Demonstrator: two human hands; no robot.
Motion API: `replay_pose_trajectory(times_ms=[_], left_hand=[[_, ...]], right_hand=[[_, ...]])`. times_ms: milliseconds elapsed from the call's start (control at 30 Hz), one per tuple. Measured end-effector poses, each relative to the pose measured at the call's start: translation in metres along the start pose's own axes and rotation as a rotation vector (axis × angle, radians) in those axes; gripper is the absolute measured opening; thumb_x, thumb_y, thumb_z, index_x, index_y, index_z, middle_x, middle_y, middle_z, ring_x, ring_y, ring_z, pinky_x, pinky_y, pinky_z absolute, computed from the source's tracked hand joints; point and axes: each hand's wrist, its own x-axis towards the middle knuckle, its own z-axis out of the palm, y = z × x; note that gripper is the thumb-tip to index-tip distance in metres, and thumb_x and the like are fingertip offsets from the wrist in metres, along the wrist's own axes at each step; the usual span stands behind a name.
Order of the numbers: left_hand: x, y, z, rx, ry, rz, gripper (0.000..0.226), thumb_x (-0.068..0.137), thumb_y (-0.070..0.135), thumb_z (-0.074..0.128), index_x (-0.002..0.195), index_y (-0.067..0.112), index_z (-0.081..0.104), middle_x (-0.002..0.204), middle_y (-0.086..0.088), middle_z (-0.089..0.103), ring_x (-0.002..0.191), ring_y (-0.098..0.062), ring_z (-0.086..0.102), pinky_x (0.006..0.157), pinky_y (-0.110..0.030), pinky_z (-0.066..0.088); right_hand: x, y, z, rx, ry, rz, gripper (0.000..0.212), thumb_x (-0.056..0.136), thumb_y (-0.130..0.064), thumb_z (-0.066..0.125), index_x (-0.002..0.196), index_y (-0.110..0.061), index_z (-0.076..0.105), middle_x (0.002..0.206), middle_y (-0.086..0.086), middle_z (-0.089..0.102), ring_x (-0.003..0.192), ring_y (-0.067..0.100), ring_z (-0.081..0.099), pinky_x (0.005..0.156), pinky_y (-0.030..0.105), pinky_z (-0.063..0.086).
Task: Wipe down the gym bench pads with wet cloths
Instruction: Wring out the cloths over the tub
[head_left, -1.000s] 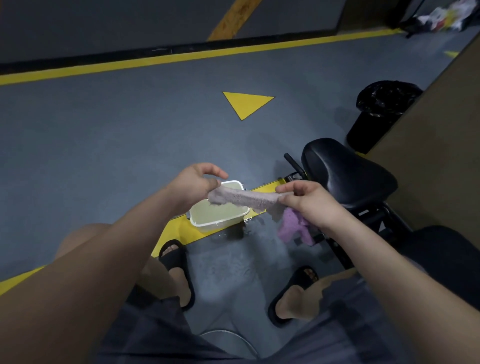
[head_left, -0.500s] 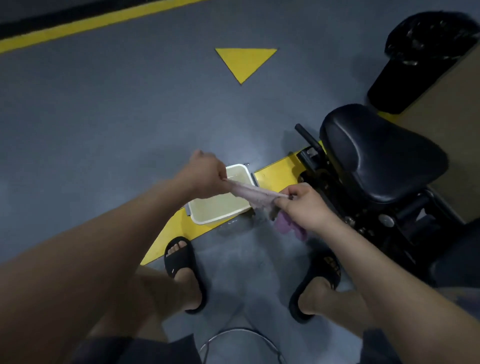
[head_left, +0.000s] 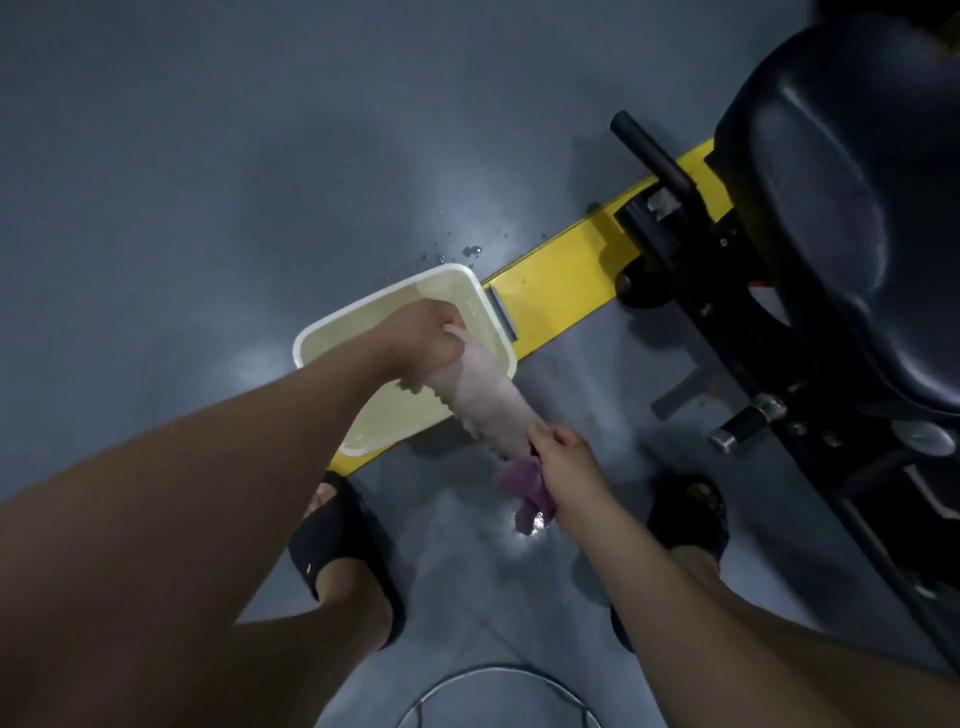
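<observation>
The left hand (head_left: 426, 343) is curled tight round one end of a pale pink cloth (head_left: 483, 400) over a white rectangular plastic tub (head_left: 332, 328) of liquid on the grey floor. The right hand (head_left: 569, 462) grips the other end, and a purple cloth (head_left: 524, 488) hangs beneath its fist. The black padded gym bench seat (head_left: 831, 218) stands to the right, apart from both cloths.

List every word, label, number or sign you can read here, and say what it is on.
Nothing here can be read as text.
Left sandal: a small white mark, too small to read.
Right sandal: a yellowish patch, too blurred to read.
Bench frame: pale marks at its lower right, too blurred to read.
</observation>
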Motion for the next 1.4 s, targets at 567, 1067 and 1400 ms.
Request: replay_pose_trajectory(times_ms=[567,1067,1400], left_hand=[[-0.016,-0.024,0.042,-0.077,-0.023,0.071,0.018,0.094,0.014,0.059,0.103,0.012,0.075,0.099,0.004,0.07,0.099,-0.018,0.066,0.074,-0.017,0.045],[-0.146,-0.082,0.063,-0.74,0.108,-0.138,0.024,0.099,0.023,0.055,0.097,0.005,0.071,0.094,-0.017,0.075,0.082,-0.024,0.073,0.075,-0.034,0.061],[-0.162,-0.068,0.063,-0.634,0.119,-0.012,0.016,0.093,0.034,0.073,0.1,0.021,0.077,0.091,0.001,0.077,0.08,-0.008,0.067,0.076,-0.024,0.055]], right_hand=[[-0.023,-0.013,0.005,0.322,-0.165,0.218,0.029,0.088,-0.028,0.054,0.078,-0.003,0.063,0.066,0.023,0.057,0.042,0.032,0.048,0.052,0.034,0.032],[-0.081,-0.025,0.071,0.219,-0.372,-0.118,0.018,0.096,0.011,0.053,0.104,-0.004,0.058,0.079,0.009,0.067,0.063,0.014,0.064,0.06,0.022,0.051],[-0.09,-0.041,0.056,-0.134,-0.243,-0.273,0.023,0.084,-0.034,0.075,0.074,-0.013,0.07,0.07,0.008,0.069,0.063,0.016,0.058,0.066,0.032,0.045]])
